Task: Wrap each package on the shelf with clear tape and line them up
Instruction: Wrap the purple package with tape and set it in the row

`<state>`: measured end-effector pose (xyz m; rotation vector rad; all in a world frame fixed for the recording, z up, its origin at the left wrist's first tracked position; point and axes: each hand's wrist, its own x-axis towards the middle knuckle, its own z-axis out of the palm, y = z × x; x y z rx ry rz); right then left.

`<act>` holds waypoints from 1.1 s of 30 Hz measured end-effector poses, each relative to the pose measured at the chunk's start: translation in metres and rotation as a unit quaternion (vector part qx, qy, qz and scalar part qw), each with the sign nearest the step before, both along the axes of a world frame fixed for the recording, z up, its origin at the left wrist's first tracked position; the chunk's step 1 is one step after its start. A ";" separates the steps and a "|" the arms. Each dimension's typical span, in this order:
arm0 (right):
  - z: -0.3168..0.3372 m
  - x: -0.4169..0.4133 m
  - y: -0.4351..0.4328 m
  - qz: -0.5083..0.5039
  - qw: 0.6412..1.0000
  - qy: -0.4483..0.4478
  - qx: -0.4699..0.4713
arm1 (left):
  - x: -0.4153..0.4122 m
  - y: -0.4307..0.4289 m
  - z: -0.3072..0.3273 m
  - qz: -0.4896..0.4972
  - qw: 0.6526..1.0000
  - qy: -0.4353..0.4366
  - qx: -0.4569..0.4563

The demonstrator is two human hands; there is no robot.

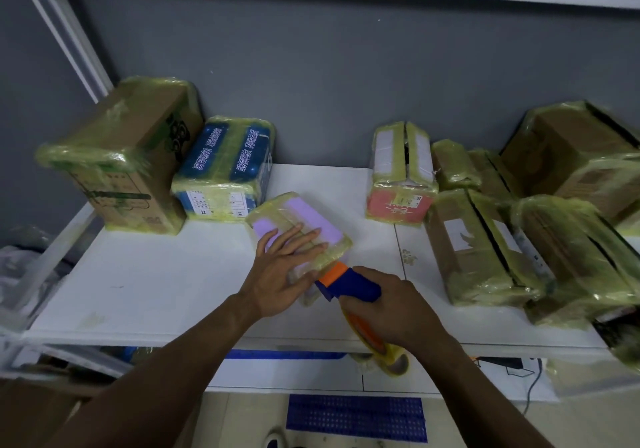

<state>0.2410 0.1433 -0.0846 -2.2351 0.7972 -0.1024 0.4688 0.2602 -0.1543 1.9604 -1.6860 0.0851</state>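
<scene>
A small purple package (304, 217) banded with yellowish clear tape lies at an angle on the middle of the white shelf (156, 281). My left hand (287, 267) presses flat on its top with the fingers straight. My right hand (394, 305) grips a blue and orange tape dispenser (349, 285); its orange head touches the package's near right corner. The tape roll (391, 361) hangs below my right hand, past the shelf's front edge.
On the left stand a tall taped cardboard box (121, 156) and a blue taped box (225, 170). On the right are a red and white taped box (401, 174) and several taped brown boxes (485, 250). A blue mat (356, 416) lies on the floor below.
</scene>
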 end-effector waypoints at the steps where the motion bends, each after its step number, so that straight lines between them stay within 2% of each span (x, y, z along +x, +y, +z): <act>1: 0.000 0.001 0.001 0.003 1.000 0.004 -0.012 | 0.000 0.000 -0.001 0.001 1.000 0.000 -0.001; 4: -0.001 0.003 0.003 0.013 0.998 0.023 -0.058 | 0.001 -0.002 -0.001 0.006 1.000 -0.003 0.006; 16: 0.003 -0.020 -0.016 -0.022 0.998 0.015 -0.059 | -0.019 -0.015 0.004 0.120 0.992 0.030 -0.039; 22: -0.005 -0.029 -0.036 -0.102 0.992 -0.072 -0.028 | -0.040 -0.017 0.008 0.186 0.980 0.064 0.011; 26: -0.010 -0.024 -0.034 -0.164 0.976 -0.133 0.049 | -0.055 -0.021 0.010 0.184 0.977 0.105 0.000; 30: -0.029 -0.027 -0.036 -0.188 0.972 -0.119 0.078 | -0.065 -0.017 0.003 0.202 0.978 0.057 -0.021; 33: -0.036 -0.030 -0.039 -0.180 0.972 -0.111 0.099 | -0.063 -0.014 -0.002 0.188 0.977 0.088 -0.052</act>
